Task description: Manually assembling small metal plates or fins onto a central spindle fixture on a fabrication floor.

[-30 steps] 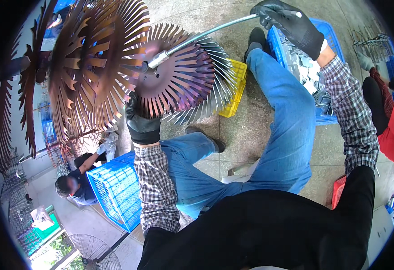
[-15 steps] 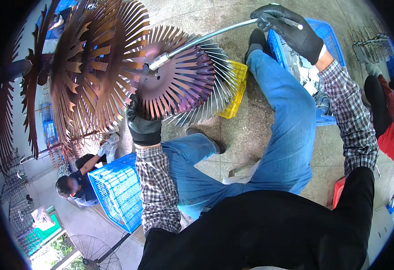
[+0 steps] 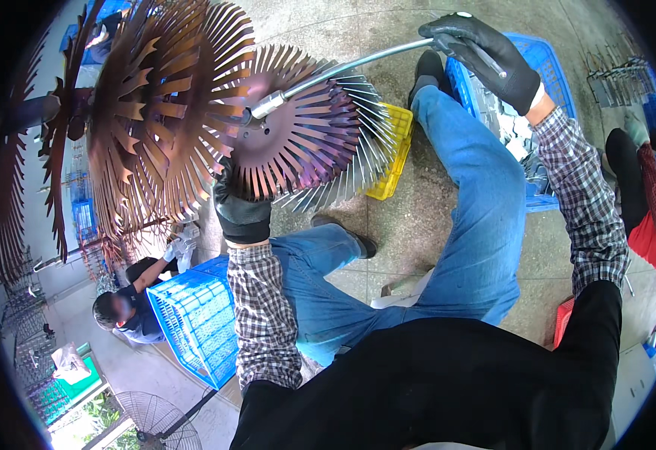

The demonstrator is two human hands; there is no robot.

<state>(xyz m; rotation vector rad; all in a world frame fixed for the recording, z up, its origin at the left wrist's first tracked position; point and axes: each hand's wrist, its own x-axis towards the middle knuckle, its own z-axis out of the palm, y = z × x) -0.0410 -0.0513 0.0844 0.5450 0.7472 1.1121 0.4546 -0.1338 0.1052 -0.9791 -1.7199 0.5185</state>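
In my gloved right hand (image 3: pixel 485 60), closed round its far end, is a long bent socket wrench (image 3: pixel 350 63). The socket end sits at the hub of a purple-bronze disc (image 3: pixel 275 139) cut into many fingers round its rim. My gloved left hand (image 3: pixel 242 214) is closed at the lower left edge of that disc; its fingertips are partly hidden among the metal fingers. Behind the disc shows a silver fingered disc (image 3: pixel 369 112). Several more bronze fingered discs (image 3: pixel 155 112) stand in a row along a shaft (image 3: pixel 32 112) to the left.
A yellow crate (image 3: pixel 394 161) stands behind the discs. Right of my knee is a blue crate (image 3: pixel 545 60) of metal parts. Another blue crate (image 3: pixel 193 319) stands by my left forearm, with a seated person (image 3: pixel 144 307) beyond it. A fan (image 3: pixel 152 420) is at lower left.
My right hand and the wrench handle have dipped very slightly, and the discs have shifted a little to the right. My left hand keeps its place at the disc's edge.
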